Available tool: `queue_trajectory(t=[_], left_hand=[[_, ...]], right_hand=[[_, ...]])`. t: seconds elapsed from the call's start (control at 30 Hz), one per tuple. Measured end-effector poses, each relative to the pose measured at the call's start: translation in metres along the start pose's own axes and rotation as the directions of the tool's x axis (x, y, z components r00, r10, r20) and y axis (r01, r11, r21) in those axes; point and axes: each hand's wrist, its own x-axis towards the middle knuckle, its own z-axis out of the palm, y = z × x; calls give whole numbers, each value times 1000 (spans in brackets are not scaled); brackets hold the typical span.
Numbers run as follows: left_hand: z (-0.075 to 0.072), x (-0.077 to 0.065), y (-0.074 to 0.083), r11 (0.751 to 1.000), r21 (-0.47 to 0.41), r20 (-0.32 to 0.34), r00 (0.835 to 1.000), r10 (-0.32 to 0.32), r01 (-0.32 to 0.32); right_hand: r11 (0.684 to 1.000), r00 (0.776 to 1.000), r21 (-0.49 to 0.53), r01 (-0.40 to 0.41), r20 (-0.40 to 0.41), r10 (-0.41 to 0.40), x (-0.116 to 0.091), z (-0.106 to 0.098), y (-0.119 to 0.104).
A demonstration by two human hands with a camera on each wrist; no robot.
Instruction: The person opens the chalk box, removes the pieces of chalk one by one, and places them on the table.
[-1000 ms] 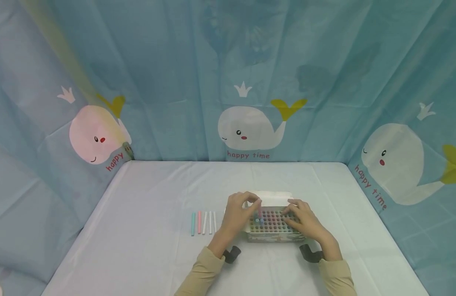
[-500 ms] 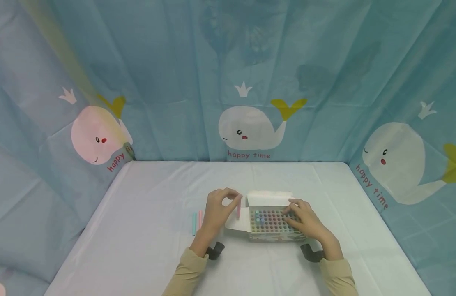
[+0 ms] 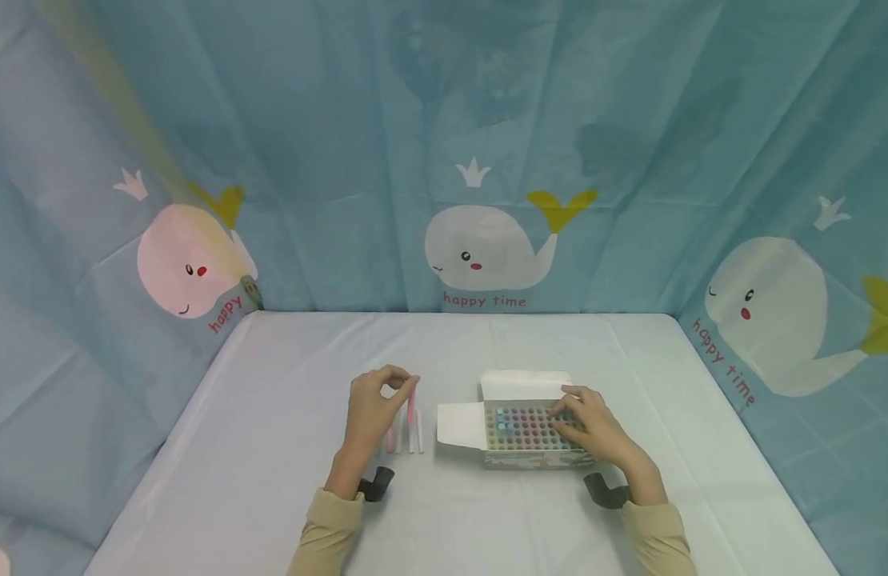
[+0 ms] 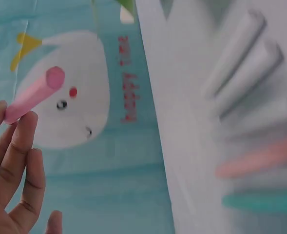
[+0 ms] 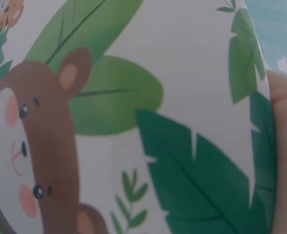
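A pink chalk stick [image 4: 35, 96] is pinched between the thumb and fingertips of my left hand [image 3: 368, 410], above a row of loose chalks on the table. In the left wrist view that row has white sticks [image 4: 236, 53], a salmon-pink stick [image 4: 260, 161] and a teal stick [image 4: 265, 201], partly blurred. To the right stands a chalk box [image 3: 538, 461], its top opened, with rows of coloured ends showing. My right hand [image 3: 595, 426] rests on the box's right part, its fingers spread over the top. In the right wrist view the printed box wall [image 5: 197, 63] fills most of the frame.
The box's lid [image 3: 526, 386] stands up at the back, and a white side flap [image 3: 461, 424] sticks out toward the loose chalks. White cloth covers the table [image 3: 530, 520]. Blue curtains [image 3: 329, 240] with whale prints hang behind and at both sides.
My left hand has moved left from over the box to above the loose chalks, carrying the pink chalk stick. My right hand has stayed on the box.
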Motion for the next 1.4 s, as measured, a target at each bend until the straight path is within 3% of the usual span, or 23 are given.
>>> queue_trajectory(t=[0.27, 0.43, 0.67, 0.8, 0.9, 1.4], left_hand=[[-16, 7, -27, 993, 99, -41, 997, -66, 70], [-22, 4, -46, 964, 212, -3, 987, -161, 158], [-26, -2, -64, 895, 346, 110, 935, -337, 282], [-24, -6, -71, 848, 438, 174, 898, -405, 298], [-23, -10, -76, 826, 483, 204, 880, -429, 291], [-19, -16, -87, 818, 483, 227, 857, -462, 313]], right_hand=[[1000, 1000, 3, -5, -4, 5, 0, -1, 2], [1000, 1000, 2, -10, -6, 10, -1, -3, 4], [1000, 1000, 4, -9, -6, 9, -1, -2, 4], [1000, 1000, 8, -18, -5, 18, -1, -2, 4], [1000, 1000, 14, -22, 1, 22, -2, -1, 3], [1000, 1000, 17, -13, 6, 13, 0, 0, 2]])
